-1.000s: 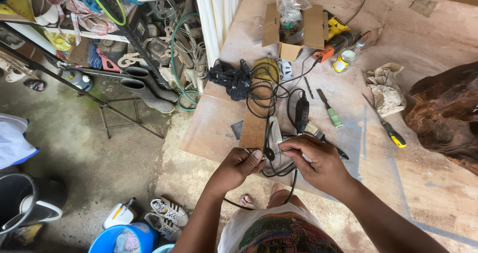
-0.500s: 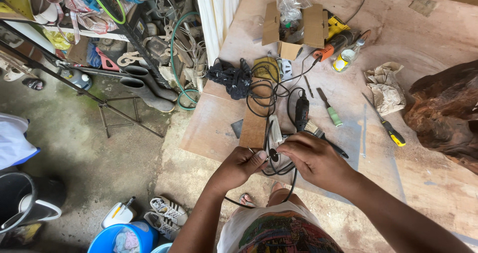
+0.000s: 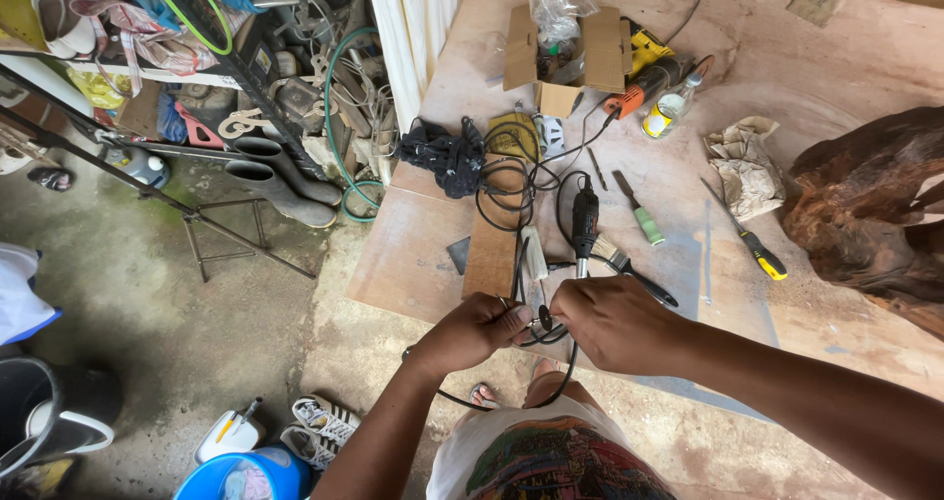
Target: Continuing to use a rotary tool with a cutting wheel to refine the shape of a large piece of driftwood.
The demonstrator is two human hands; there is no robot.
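Both hands meet at the near edge of the workbench [image 3: 885, 362], fingers curled and pressed around the tip of a slim black rotary tool [image 3: 585, 220]. Left hand [image 3: 479, 328] pinches at a small dark disc [image 3: 544, 317] on the tool's nose; right hand [image 3: 612, 321] closes over the tip just beside it. From the grip the tool's long axis runs straight away across the bench, its body lying flat beyond the right hand's knuckles, which sit nearer to it. Black cable [image 3: 511, 180] loops past it, with a green-handled tool [image 3: 640, 212] and a yellow-handled screwdriver [image 3: 752, 244] to the right
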